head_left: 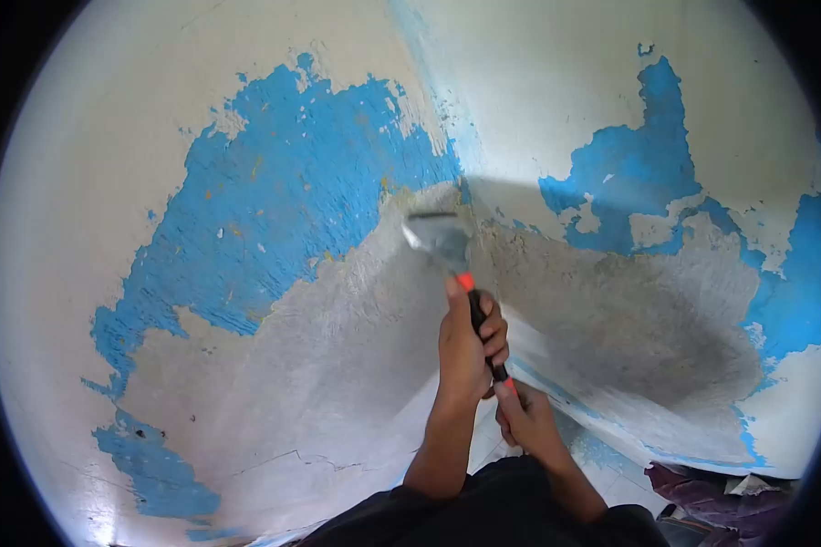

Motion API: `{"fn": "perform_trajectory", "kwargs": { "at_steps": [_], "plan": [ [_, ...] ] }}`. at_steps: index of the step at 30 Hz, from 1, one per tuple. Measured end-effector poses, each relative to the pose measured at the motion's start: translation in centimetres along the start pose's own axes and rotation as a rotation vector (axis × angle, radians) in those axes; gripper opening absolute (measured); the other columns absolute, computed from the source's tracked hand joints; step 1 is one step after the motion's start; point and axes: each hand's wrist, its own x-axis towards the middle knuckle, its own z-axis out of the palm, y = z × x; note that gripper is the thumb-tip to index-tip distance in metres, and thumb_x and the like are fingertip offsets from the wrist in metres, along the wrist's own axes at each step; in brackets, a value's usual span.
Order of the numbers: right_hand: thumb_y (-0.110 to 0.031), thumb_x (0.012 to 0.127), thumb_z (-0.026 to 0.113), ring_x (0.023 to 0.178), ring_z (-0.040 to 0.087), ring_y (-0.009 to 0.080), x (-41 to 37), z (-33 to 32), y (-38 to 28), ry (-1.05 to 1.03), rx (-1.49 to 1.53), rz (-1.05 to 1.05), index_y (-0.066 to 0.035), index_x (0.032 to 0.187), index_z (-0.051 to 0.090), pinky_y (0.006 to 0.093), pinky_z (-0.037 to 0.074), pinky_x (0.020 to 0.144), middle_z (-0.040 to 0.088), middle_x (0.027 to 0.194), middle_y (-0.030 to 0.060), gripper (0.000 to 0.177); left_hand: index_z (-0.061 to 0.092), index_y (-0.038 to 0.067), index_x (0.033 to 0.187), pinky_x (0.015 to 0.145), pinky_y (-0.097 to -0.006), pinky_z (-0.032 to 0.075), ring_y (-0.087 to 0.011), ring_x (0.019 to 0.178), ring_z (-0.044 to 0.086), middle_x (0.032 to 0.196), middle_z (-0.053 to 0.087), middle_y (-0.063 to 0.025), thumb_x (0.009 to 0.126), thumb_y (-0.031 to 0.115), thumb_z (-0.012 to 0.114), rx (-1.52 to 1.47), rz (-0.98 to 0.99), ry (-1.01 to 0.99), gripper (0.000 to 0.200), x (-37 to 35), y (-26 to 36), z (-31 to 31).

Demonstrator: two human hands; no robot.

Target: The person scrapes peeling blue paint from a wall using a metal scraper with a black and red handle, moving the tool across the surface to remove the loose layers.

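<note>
A long-handled scraper [440, 239] with a wide metal head and a black and red handle is held up against the wall near the corner. My left hand [465, 351] is wrapped round the upper handle, its thumb lying along it. Lower down, my right hand [525, 419] grips the red end of the handle. The scraper's blade is over bare grey plaster [365, 292], just below the lower edge of a large blue paint patch [283, 182]. Whether the blade touches the wall cannot be made out.
On the right wall is another blue patch [634, 178] above grey plaster [629, 310]. Pale paint surrounds both patches. At the lower right lies dark purple cloth [721, 501]. Light floor tiles [602, 465] with blue flakes show below.
</note>
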Motion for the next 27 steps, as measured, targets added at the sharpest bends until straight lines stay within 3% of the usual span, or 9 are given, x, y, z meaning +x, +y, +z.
{"fn": "perform_trajectory", "kwargs": {
  "at_steps": [5,9,13,20,27],
  "plan": [
    [-0.035,0.100,0.050,0.039,0.040,0.0050,0.7,-0.9,-1.8,0.006,0.016,-0.035,0.001,0.095,0.062,0.0227,0.030,0.038,0.044,0.051,-0.0022,0.038,0.042,0.013,0.081,0.039,-0.0221,0.023,-0.0043,0.044,0.026,0.061,0.032,0.0058,0.096,0.065,0.034,0.026,0.075,-0.042,0.055,0.7,0.8,2.0],
    [-0.038,0.101,0.047,0.037,0.042,0.0089,-0.3,-0.8,0.9,-0.049,-0.021,-0.006,0.003,0.090,0.058,0.0239,0.031,0.036,0.046,0.053,0.0019,0.044,0.043,0.012,0.082,0.039,-0.0211,0.024,-0.0043,0.044,0.028,0.061,0.032,0.0056,0.096,0.065,0.035,-0.045,0.021,-0.004,0.055,-0.1,-0.9,0.0],
    [-0.038,0.101,0.047,0.036,0.042,0.0096,0.6,-0.1,-0.5,-0.011,-0.013,-0.046,0.001,0.084,0.055,0.0243,0.031,0.036,0.046,0.052,0.0019,0.043,0.044,0.012,0.083,0.038,-0.0205,0.024,-0.0042,0.044,0.027,0.061,0.032,0.0055,0.095,0.066,0.035,-0.020,0.034,-0.040,0.056,0.5,0.3,0.3],
    [-0.031,0.100,0.051,0.041,0.040,0.0045,0.6,-0.1,1.2,0.035,-0.069,-0.026,0.002,0.091,0.060,0.0229,0.030,0.039,0.046,0.053,-0.0024,0.035,0.045,0.011,0.085,0.039,-0.0204,0.025,-0.0042,0.044,0.028,0.062,0.034,0.0053,0.096,0.065,0.036,-0.087,0.008,-0.089,0.056,0.5,-1.2,-1.5],
    [-0.032,0.101,0.048,0.040,0.039,0.0049,2.2,0.4,1.0,0.053,-0.010,-0.050,0.000,0.084,0.057,0.0228,0.031,0.039,0.045,0.052,-0.0018,0.037,0.047,0.011,0.090,0.039,-0.0196,0.026,-0.0038,0.045,0.029,0.064,0.035,0.0057,0.097,0.061,0.038,-0.171,0.019,-0.286,0.051,2.0,-1.0,-2.6]
  ]
}}
